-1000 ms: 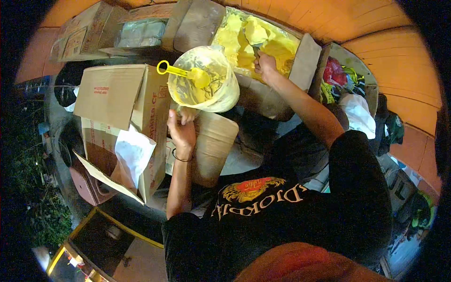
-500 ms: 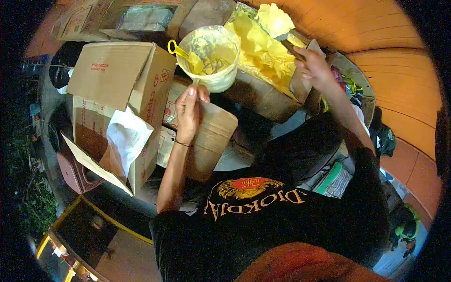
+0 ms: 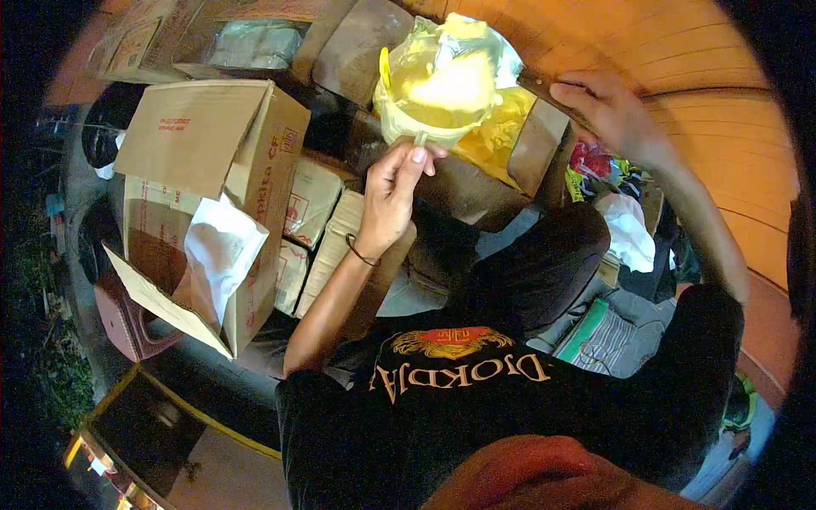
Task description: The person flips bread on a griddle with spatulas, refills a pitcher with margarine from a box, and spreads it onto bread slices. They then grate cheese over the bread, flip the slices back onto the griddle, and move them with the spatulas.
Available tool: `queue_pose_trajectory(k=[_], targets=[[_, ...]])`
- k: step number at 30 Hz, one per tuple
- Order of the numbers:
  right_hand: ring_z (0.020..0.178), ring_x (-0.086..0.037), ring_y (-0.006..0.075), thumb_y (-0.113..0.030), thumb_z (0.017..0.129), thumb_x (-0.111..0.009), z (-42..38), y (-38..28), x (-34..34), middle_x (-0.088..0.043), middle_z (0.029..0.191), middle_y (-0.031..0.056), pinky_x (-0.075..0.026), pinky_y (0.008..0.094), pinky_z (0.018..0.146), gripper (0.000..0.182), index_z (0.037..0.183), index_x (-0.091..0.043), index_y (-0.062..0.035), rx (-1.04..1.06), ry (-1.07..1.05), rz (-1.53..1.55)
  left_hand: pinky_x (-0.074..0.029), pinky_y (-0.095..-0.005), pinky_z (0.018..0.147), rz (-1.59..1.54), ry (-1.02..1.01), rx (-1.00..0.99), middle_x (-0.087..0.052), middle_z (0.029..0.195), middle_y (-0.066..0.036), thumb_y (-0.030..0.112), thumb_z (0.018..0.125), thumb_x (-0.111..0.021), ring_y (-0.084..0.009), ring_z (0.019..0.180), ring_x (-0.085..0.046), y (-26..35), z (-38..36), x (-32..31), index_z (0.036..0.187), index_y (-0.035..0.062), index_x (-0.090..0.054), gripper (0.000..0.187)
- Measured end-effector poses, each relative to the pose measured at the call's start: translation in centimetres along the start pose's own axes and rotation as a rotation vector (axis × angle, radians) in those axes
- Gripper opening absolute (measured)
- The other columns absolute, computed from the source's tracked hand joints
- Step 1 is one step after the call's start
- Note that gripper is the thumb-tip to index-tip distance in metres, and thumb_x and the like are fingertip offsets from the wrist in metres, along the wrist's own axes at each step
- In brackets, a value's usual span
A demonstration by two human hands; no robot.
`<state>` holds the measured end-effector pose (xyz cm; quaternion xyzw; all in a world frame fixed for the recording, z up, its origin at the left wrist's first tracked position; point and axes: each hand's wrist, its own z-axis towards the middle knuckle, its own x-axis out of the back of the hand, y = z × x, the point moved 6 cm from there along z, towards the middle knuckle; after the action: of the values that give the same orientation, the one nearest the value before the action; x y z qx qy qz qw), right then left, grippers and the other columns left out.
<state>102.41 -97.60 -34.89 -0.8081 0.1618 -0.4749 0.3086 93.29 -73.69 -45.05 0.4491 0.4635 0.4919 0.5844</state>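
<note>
My left hand (image 3: pixel 395 191) grips the near rim of a pale plastic bucket (image 3: pixel 412 127), its inside smeared with yellow. The bucket tips over a cardboard box lined with yellow-coated plastic (image 3: pixel 501 140). A thick, bright yellow mass (image 3: pixel 450 81) lies at the bucket's mouth, washed out by glare. On its left side stands the end of a yellow scoop (image 3: pixel 384 66); the rest is hidden. My right hand (image 3: pixel 608 110), slightly blurred, is closed around the dark handle of a scraper (image 3: pixel 535 83). Its pale blade reaches the far right rim of the bucket.
An open carton (image 3: pixel 200 136) with a white paper sheet (image 3: pixel 223 255) stands at left. Wrapped packs (image 3: pixel 314 200) lie beside it. Another box holding plastic-wrapped packs (image 3: pixel 255 42) is at the back. An orange wall (image 3: pixel 705 76) bounds the right, near a white cloth (image 3: pixel 625 229).
My left hand has moved the bucket right and tilted it over the lined box. My right hand has moved right; the yellow mass on the scraper is now at the bucket's mouth.
</note>
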Motion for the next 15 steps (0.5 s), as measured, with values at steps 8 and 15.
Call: queue_pose_trajectory(k=[8, 15], targets=[[0.063, -0.057, 0.0161, -0.031, 0.094, -0.058, -0.3, -0.5, 3.2, -0.062, 0.074, 0.0094, -0.045, 0.0306, 0.056, 0.034, 0.107, -0.064, -0.0001, 0.177, 0.212, -0.082, -0.039, -0.0298, 0.08, -0.223, 0.155, 0.049, -0.055, 0.079, -0.007, 0.026, 0.102, -0.042, -0.0169, 0.08, -0.051, -4.2, -0.6, 2.7, 0.07, 0.0025, -0.049, 0.039], [0.073, -0.064, 0.034, -0.031, 0.095, -0.051, 5.2, 7.0, 3.8, -0.066, 0.083, 0.0175, -0.052, 0.0436, 0.068, 0.036, 0.104, -0.062, 0.0017, 0.231, 0.188, -0.799, -0.036, -0.0331, 0.088, -0.725, 0.291, 0.142, -0.048, 0.071, -0.008, 0.031, 0.089, -0.044, -0.0215, 0.079, -0.046, -5.2, 0.2, 6.5, 0.061, 0.0139, -0.031, 0.036]])
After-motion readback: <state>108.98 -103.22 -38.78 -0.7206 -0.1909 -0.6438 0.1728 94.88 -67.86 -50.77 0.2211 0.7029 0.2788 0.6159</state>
